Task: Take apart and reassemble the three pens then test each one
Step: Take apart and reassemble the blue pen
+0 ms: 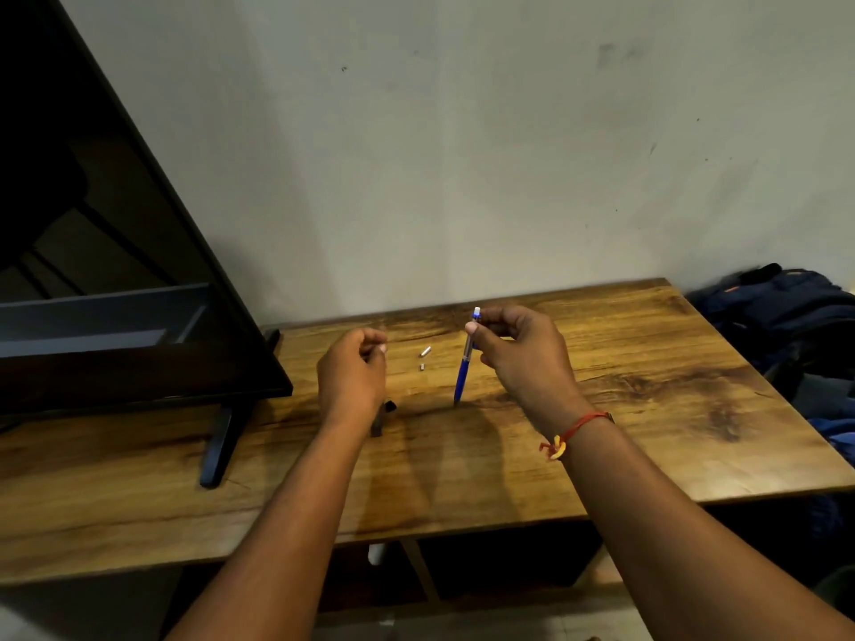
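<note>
My right hand (518,349) grips a blue pen (464,370) near its white top end and holds it almost upright, tip down on the wooden table (647,409). My left hand (354,372) hovers to the left of the pen with its fingers curled; something small may be pinched in them, but I cannot make it out. Two small silver pen parts (424,356) lie on the table between the hands. A dark pen piece (381,418) lies under my left wrist, partly hidden.
A large black monitor (115,270) stands at the left, its foot (219,448) on the table. A grey wall rises behind the table. A dark blue backpack (786,316) sits off the table's right edge. The front edge runs below my forearms.
</note>
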